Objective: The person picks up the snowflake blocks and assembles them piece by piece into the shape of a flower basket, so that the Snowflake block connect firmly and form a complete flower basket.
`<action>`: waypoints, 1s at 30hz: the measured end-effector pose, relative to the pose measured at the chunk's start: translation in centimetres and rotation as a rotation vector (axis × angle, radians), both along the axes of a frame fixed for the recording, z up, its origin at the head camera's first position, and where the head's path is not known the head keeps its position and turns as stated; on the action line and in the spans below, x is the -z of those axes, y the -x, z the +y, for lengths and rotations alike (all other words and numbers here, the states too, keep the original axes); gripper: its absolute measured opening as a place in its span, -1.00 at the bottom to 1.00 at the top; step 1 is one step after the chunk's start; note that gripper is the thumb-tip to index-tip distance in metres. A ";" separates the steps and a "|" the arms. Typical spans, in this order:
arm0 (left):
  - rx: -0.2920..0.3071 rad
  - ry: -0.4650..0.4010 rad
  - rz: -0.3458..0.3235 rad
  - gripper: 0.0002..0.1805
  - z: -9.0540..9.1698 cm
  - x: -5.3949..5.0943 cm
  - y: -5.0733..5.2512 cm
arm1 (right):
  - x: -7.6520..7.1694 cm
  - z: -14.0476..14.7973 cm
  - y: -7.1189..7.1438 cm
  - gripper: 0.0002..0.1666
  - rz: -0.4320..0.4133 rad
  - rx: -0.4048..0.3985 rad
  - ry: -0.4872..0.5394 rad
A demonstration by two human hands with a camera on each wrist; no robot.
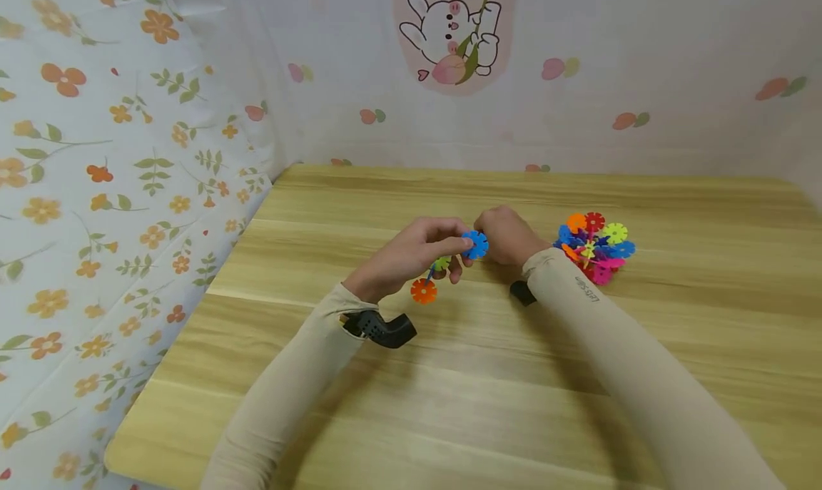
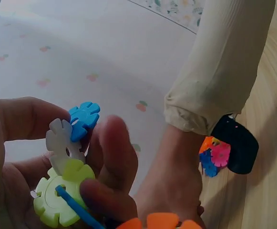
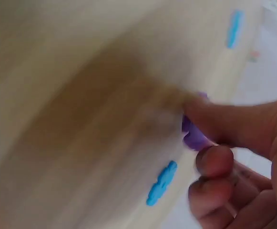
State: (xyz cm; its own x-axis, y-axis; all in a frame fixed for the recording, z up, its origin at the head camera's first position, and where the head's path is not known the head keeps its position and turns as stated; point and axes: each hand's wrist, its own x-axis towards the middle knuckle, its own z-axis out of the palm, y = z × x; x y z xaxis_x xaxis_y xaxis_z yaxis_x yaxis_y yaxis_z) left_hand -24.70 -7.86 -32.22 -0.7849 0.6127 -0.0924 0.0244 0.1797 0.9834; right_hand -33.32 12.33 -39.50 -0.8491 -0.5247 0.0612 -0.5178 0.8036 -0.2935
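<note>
My left hand (image 1: pixel 414 253) holds a small chain of notched plastic snowflake discs. At its top a blue disc (image 1: pixel 477 245) sits by the thumb. Linked below it in the left wrist view are a whitish disc (image 2: pixel 57 145), a yellow-green disc (image 2: pixel 50 202) and a blue disc (image 2: pixel 83 210) seen edge-on. An orange disc (image 1: pixel 424 291) hangs at the lower end. Just to the right, my right hand (image 1: pixel 510 237) is low over the table. In the right wrist view its thumb and fingers pinch a purple snowflake disc (image 3: pixel 195 137), which the head view hides.
A multicoloured cluster of snowflake discs (image 1: pixel 597 247) stands on the wooden table (image 1: pixel 449 404), right of the right wrist. Blue discs (image 3: pixel 162 183) show edge-on against the wood in the right wrist view. Patterned cloth (image 1: pixel 347 76) hangs behind and at left.
</note>
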 end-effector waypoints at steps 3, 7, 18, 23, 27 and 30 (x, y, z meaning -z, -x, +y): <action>-0.004 0.018 0.017 -0.80 0.0 -0.1 -0.2 | -0.1 0.3 0.0 -0.69 -0.038 -0.004 0.056; -0.008 0.042 0.051 -0.78 0.2 -0.1 -0.4 | -1.4 1.8 -2.1 -0.87 -0.133 0.037 0.182; -0.035 0.031 0.095 -0.71 0.7 0.0 -1.0 | -6.5 4.0 -11.7 -0.85 0.066 -0.102 0.780; -0.045 0.028 0.120 -0.72 0.9 -0.2 -1.4 | -6.4 3.1 -13.0 -0.76 0.184 -0.153 0.836; -0.051 0.005 0.125 -0.71 1.1 -0.5 -1.7 | -5.9 2.6 -13.2 -0.76 0.260 -0.159 0.848; -0.048 -0.024 0.115 -0.69 1.3 -0.5 -1.8 | -5.5 2.3 -13.4 -0.76 0.306 -0.144 0.863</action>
